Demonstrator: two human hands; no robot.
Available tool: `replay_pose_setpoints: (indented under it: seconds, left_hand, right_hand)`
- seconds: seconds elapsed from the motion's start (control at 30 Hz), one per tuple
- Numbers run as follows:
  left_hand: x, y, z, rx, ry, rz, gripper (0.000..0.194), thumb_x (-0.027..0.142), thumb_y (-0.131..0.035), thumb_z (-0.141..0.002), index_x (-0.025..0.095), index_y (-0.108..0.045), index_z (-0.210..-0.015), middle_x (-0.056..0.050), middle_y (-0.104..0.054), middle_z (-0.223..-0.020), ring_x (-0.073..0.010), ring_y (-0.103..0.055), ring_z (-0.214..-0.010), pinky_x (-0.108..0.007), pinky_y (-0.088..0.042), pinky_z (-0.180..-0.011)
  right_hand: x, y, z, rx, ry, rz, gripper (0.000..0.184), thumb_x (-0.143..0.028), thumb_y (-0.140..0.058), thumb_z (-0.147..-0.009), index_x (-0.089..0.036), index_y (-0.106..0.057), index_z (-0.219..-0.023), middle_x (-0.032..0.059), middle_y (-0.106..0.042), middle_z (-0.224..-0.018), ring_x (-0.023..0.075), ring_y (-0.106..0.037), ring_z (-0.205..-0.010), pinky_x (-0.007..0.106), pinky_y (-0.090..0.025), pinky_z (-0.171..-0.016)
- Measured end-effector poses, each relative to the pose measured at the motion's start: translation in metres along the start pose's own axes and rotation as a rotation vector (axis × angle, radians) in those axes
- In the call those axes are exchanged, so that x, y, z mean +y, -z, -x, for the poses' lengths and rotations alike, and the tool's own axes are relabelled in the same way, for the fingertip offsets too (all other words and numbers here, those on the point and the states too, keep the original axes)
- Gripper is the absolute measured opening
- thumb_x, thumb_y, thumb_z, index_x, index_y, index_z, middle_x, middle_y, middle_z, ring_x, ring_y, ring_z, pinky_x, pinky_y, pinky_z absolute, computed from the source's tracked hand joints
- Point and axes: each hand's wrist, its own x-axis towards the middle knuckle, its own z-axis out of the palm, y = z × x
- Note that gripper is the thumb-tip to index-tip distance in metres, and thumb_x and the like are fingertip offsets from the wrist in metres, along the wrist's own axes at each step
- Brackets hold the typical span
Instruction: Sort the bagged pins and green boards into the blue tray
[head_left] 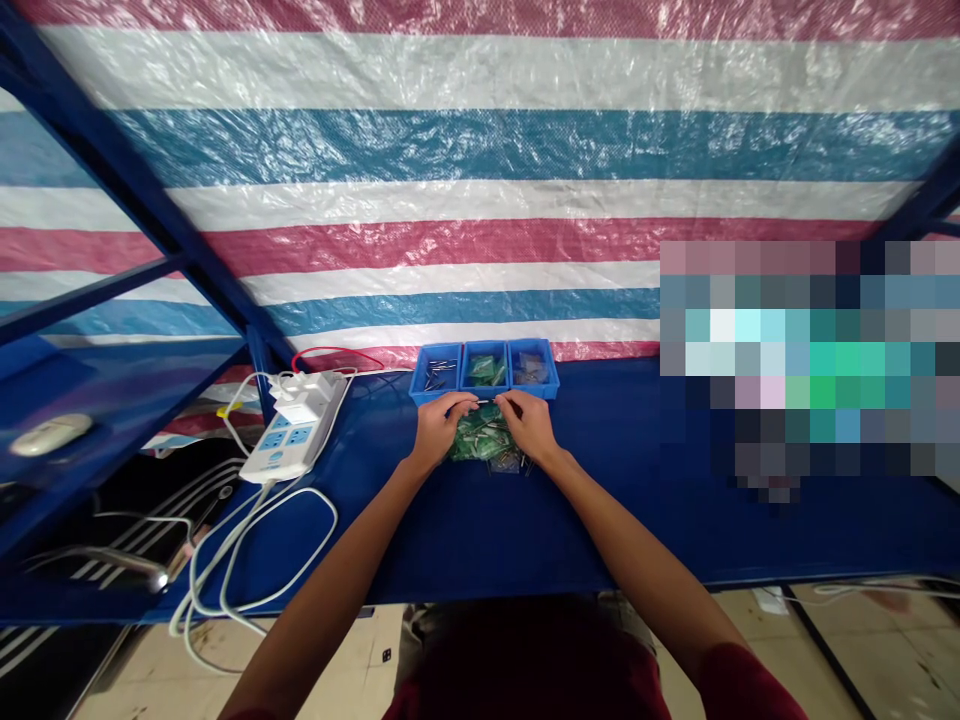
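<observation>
My left hand (pixel 441 428) and my right hand (pixel 532 422) face each other over the table, fingertips pinched. Between them they hold a small thin metallic piece (pixel 486 402), level and too small to name. Under the hands lies a pile of green packets (pixel 480 437), with a clear packet (pixel 507 461) and some thin metal pieces at its near right side. Just beyond stand three joined blue bins: the left bin (pixel 436 368) has slim metal pieces, the middle bin (pixel 486 368) green packets, the right bin (pixel 532 368) clear packets.
A white power strip (pixel 294 440) with chargers plugged in stands on the blue table (pixel 615 500) to the left, its white cable (pixel 330 520) looped toward the front edge. A striped plastic sheet (pixel 465 240) hangs behind. The right side is pixelated.
</observation>
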Motion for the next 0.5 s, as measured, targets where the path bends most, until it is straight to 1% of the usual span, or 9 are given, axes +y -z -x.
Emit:
replay_pose_setpoints:
  seconds: [0.1, 0.2, 0.3, 0.4, 0.5]
  left_hand:
    - [-0.0011, -0.0003, 0.0, -0.023, 0.032, 0.02, 0.02, 0.032, -0.052, -0.09, 0.018, -0.067, -0.091, 0.0, -0.07, -0.071, -0.0112, -0.057, -0.053, -0.023, -0.05, -0.062]
    - [0.0012, 0.0001, 0.0003, -0.037, 0.041, 0.031, 0.022, 0.034, -0.051, -0.09, 0.017, -0.065, -0.092, 0.002, -0.066, -0.064, -0.0102, -0.054, -0.051, -0.022, -0.048, -0.059]
    - [0.0049, 0.0002, 0.0006, -0.031, 0.066, 0.063, 0.024, 0.037, -0.052, -0.09, 0.017, -0.065, -0.094, 0.002, -0.065, -0.06, -0.0102, -0.054, -0.05, -0.022, -0.048, -0.059]
    - [0.0059, -0.0015, 0.0007, 0.008, 0.147, 0.165, 0.027, 0.04, -0.06, -0.085, 0.017, -0.066, -0.098, 0.0, -0.069, -0.066, -0.0121, -0.06, -0.056, -0.024, -0.051, -0.062]
    - [0.0038, -0.0052, 0.0003, 0.03, 0.223, 0.302, 0.03, 0.043, -0.068, -0.077, 0.015, -0.069, -0.089, -0.005, -0.073, -0.077, -0.0154, -0.065, -0.062, -0.027, -0.054, -0.064]
  right_hand:
    - [-0.0002, -0.001, 0.0005, -0.044, 0.018, -0.036, 0.033, -0.04, -0.044, -0.093, -0.018, -0.068, -0.085, 0.0043, -0.068, -0.076, 0.0151, -0.057, -0.062, 0.026, -0.042, -0.062]
    - [-0.0004, -0.0023, 0.0009, -0.088, 0.041, -0.059, 0.029, -0.038, -0.047, -0.093, -0.019, -0.068, -0.088, 0.0045, -0.068, -0.08, 0.0148, -0.058, -0.064, 0.025, -0.043, -0.063]
    - [-0.0008, -0.0025, 0.0009, -0.11, 0.062, -0.052, 0.029, -0.038, -0.046, -0.093, -0.019, -0.067, -0.086, 0.0048, -0.068, -0.081, 0.0154, -0.059, -0.067, 0.026, -0.043, -0.066]
    - [-0.0017, -0.0015, 0.0007, -0.09, 0.04, -0.044, 0.032, -0.039, -0.043, -0.095, -0.019, -0.066, -0.087, 0.0047, -0.068, -0.08, 0.0159, -0.059, -0.068, 0.026, -0.043, -0.067]
    - [-0.0021, -0.0008, 0.0009, -0.069, 0.008, -0.045, 0.033, -0.04, -0.042, -0.095, -0.019, -0.066, -0.087, 0.0034, -0.066, -0.075, 0.0157, -0.057, -0.065, 0.026, -0.043, -0.065]
